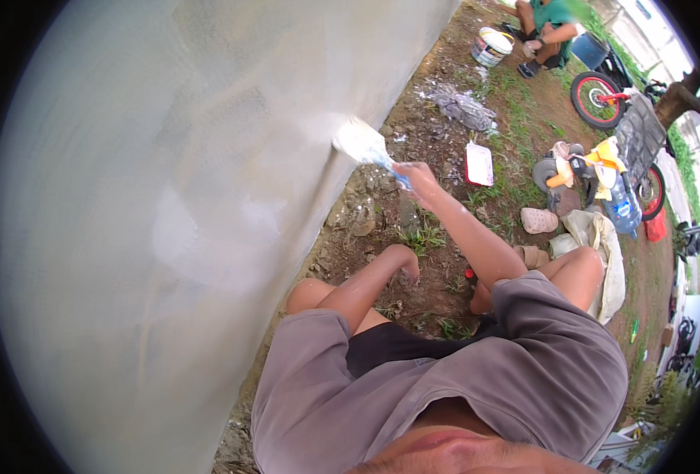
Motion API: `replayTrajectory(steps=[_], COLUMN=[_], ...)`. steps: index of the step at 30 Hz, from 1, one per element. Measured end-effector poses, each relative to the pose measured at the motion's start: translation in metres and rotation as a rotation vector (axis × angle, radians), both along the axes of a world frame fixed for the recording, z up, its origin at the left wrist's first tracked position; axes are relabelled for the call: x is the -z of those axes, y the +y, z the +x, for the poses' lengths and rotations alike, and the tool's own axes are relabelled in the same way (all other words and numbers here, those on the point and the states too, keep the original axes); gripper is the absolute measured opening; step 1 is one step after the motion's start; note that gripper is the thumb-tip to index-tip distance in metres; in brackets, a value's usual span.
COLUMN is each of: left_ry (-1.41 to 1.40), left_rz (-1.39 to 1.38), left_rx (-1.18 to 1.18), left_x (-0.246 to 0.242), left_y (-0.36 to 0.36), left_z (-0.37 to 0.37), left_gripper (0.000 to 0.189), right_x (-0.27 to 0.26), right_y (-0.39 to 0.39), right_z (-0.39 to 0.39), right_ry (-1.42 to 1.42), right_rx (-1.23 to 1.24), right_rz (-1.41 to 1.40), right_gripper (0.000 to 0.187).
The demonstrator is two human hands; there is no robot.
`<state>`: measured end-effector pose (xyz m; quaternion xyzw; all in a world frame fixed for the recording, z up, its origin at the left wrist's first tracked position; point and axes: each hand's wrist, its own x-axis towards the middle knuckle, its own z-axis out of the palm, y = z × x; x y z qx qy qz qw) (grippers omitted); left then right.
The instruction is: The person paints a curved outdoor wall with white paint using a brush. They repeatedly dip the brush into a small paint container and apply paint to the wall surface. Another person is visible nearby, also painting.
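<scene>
My right hand [419, 182] grips the blue handle of a wide paintbrush [361, 141], whose pale bristle end lies against the lower part of a grey wall [219, 178]. White paint marks the brush and my fingers. Whitish patches show on the wall, one near the bristles and others lower in the picture. My left hand [410, 265] hangs bent at the wrist above the soil by my knees; its fingers are mostly hidden, so whether it holds anything does not show.
On the ground to the right lie a white tray with a red rim [479, 164], crumpled plastic [462, 106], a pink clog [539, 220] and a pale sack [608, 260]. Farther off, a person in green [548, 35] crouches beside a paint bucket [492, 47], near a motorbike wheel [597, 101].
</scene>
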<state>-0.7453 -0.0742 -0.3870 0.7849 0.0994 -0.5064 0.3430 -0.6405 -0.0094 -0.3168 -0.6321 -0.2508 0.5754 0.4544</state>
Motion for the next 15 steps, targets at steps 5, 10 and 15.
replayTrajectory(steps=[5,10,15], left_ry=[-0.036,0.013,0.123], left_rz=[-0.094,-0.062,-0.156], left_rx=[-0.002,0.005,0.123], left_x=[0.006,0.009,0.010], left_y=[0.005,0.005,0.009], left_z=[-0.011,-0.018,-0.011], left_gripper=[0.058,0.060,0.075], right_x=[-0.018,-0.124,-0.215], right_y=[-0.010,0.005,0.011], right_z=[0.023,0.038,0.026], right_ry=[-0.279,-0.406,-0.564], right_rx=[-0.007,0.103,0.149], right_rz=[-0.131,0.178,0.851], right_gripper=[0.026,0.030,0.046])
